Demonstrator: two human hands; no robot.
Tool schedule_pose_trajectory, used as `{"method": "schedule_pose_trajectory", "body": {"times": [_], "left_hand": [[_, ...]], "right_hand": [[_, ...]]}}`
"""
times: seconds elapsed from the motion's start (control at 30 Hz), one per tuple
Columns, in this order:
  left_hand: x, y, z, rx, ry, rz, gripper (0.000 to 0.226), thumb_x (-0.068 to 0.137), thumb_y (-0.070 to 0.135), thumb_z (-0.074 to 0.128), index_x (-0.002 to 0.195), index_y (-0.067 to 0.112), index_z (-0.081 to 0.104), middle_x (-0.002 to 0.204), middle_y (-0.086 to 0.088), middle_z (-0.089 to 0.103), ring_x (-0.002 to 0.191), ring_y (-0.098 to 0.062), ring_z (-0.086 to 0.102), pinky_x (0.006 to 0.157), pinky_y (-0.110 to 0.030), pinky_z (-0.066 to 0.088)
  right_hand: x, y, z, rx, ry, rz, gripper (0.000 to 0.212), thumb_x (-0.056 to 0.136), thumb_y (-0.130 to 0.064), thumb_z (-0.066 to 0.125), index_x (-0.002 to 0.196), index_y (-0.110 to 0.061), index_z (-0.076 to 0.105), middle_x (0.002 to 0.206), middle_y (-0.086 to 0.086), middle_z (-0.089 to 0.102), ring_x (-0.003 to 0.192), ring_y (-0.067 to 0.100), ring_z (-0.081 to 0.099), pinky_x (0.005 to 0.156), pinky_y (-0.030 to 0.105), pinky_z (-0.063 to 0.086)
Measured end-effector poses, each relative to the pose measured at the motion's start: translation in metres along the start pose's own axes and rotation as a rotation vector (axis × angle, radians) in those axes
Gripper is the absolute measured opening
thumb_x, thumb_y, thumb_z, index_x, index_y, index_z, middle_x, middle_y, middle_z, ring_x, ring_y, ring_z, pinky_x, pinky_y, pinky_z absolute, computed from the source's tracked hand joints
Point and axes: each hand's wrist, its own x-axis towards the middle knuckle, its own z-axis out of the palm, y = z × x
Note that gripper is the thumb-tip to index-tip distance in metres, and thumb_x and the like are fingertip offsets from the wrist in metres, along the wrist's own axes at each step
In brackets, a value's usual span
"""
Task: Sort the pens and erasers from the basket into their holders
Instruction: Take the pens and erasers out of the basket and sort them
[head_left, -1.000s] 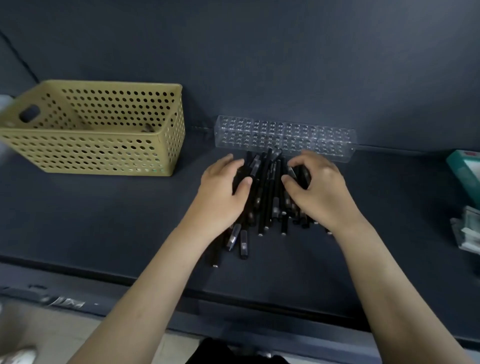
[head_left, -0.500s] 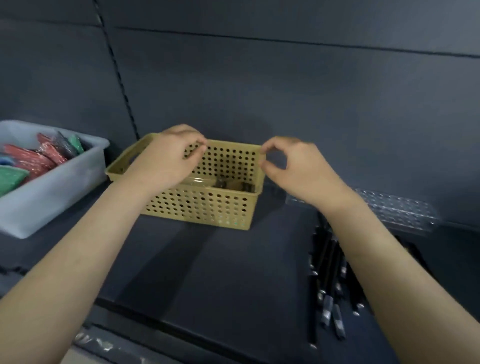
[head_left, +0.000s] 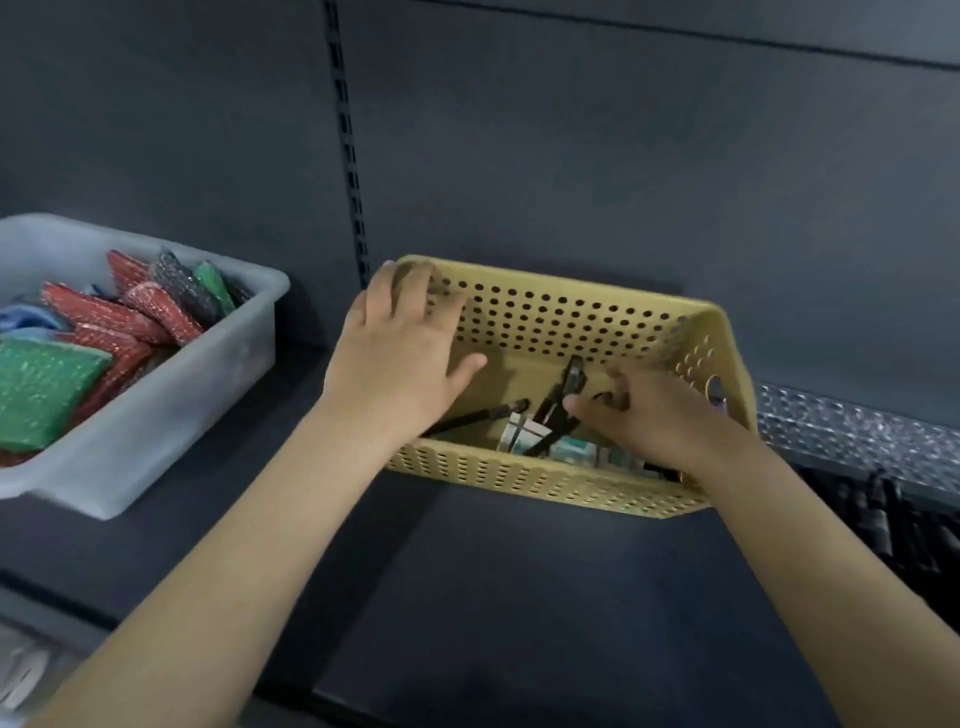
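Your left hand (head_left: 400, 358) lies on the far-left corner of the yellow basket (head_left: 571, 317), fingers fairly straight & spread over the rim, thumb pointing in over the basket floor; it grips nothing. Your right hand (head_left: 660, 421) is down inside the basket at its right end, fingers curled, thumb & forefinger pinching black pens (head_left: 574, 371) that stick up tilted toward the back wall. Pic is blurry there, so can't tell how many you've got.

A single pen (head_left: 470, 417) lies flat on the basket floor, its near end hidden under your left wrist. The erasers (head_left: 569, 448), in green & white wrappers, sit on the floor against the near wall, just below your right thumb, w/ the pinched pens crossing over them.

The basket stands on the dark shelf (head_left: 519, 597), near the back panel. To its right, along the back of the shelf, is the clear holder (head_left: 857, 423) w/ rows of holes; touching the basket or not, can't tell. In front of the holder a pile of pens (head_left: 893, 525) lies on the shelf, beside your right forearm. Well left of the basket: a grey tub (head_left: 171, 410) holding red, green & dark glittery pads (head_left: 52, 387)
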Motion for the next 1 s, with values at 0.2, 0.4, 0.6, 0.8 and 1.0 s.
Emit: {"method": "schedule_pose_trajectory", "body": {"times": [0.2, 0.4, 0.6, 0.8, 1.0], "left_hand": [[-0.032, 0.0, 0.001, 0.008, 0.151, 0.009, 0.069, 0.088, 0.063, 0.036, 0.142, 0.021, 0.04, 0.157, -0.014, 0.019, 0.144, -0.038, 0.011, 0.113, -0.051, 0.023], [-0.041, 0.001, 0.004, 0.01, 0.219, 0.004, 0.064, 0.09, 0.06, 0.038, 0.136, 0.018, 0.049, 0.155, -0.017, 0.024, 0.143, -0.042, 0.016, 0.111, -0.052, 0.027], [-0.04, 0.002, 0.006, -0.008, 0.245, -0.009, 0.06, 0.091, 0.058, 0.038, 0.133, 0.017, 0.053, 0.154, -0.017, 0.026, 0.142, -0.041, 0.019, 0.109, -0.052, 0.03], [-0.038, 0.001, 0.008, -0.001, 0.272, -0.02, 0.06, 0.092, 0.057, 0.036, 0.131, 0.015, 0.053, 0.153, -0.018, 0.027, 0.141, -0.042, 0.02, 0.11, -0.051, 0.029], [-0.034, 0.0, 0.012, -0.048, 0.311, -0.033, 0.055, 0.097, 0.053, 0.032, 0.129, 0.014, 0.055, 0.152, -0.015, 0.03, 0.141, -0.039, 0.023, 0.108, -0.049, 0.032]], "right_hand": [[-0.012, -0.006, 0.013, -0.018, -0.122, -0.04, 0.106, 0.058, -0.088, 0.046, 0.146, -0.03, 0.034, 0.147, -0.001, 0.042, 0.134, 0.02, 0.04, 0.109, 0.045, 0.038], [-0.008, -0.026, 0.016, -0.008, -0.174, 0.004, 0.114, 0.049, -0.085, 0.054, 0.144, -0.033, 0.021, 0.14, -0.002, 0.045, 0.124, 0.019, 0.048, 0.105, 0.044, 0.041], [0.004, -0.043, 0.03, 0.109, -0.159, 0.038, 0.097, 0.073, -0.051, 0.077, 0.139, -0.019, 0.014, 0.137, 0.001, 0.04, 0.117, 0.016, 0.046, 0.093, 0.027, 0.039], [0.014, -0.041, 0.031, 0.3, -0.26, 0.087, 0.079, 0.07, -0.032, 0.085, 0.129, -0.021, 0.032, 0.121, -0.003, 0.056, 0.114, 0.015, 0.054, 0.095, 0.029, 0.043], [0.022, -0.046, 0.034, 0.281, -0.404, 0.009, 0.066, 0.072, -0.034, 0.083, 0.129, -0.015, 0.056, 0.127, -0.003, 0.062, 0.119, 0.013, 0.054, 0.105, 0.033, 0.039]]}}
